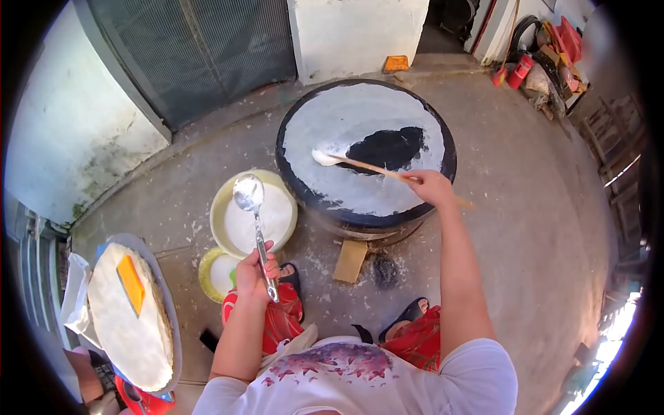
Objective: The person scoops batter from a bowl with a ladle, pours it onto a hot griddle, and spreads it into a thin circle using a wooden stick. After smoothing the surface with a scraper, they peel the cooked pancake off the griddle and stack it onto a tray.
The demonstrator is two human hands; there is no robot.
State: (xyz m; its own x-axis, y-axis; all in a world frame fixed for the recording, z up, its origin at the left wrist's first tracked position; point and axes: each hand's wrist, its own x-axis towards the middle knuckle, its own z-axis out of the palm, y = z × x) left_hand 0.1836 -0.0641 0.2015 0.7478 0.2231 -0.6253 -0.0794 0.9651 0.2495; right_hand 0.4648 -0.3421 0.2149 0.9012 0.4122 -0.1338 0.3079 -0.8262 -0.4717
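Note:
My left hand [254,272] is closed round the handle of a metal ladle [249,194], its shiny bowl held above a large pale bowl [292,214] of white batter. My right hand [430,188] grips a wooden stick [377,169] whose far end, coated in white batter, rests on a big round black griddle [443,135]. A thin layer of white batter [332,114] covers most of the griddle, around a bare black patch right of the stick's tip. A smaller yellow-green bowl [205,273] with white contents stands just nearer to me.
At left, a stack of flat white rounds [114,332] lies on a grey tray, with an orange-handled scraper [131,285] on top. A brown block [351,261] and a dark fibrous clump [384,271] lie before the griddle. A red cylinder [520,71] stands among clutter at far right.

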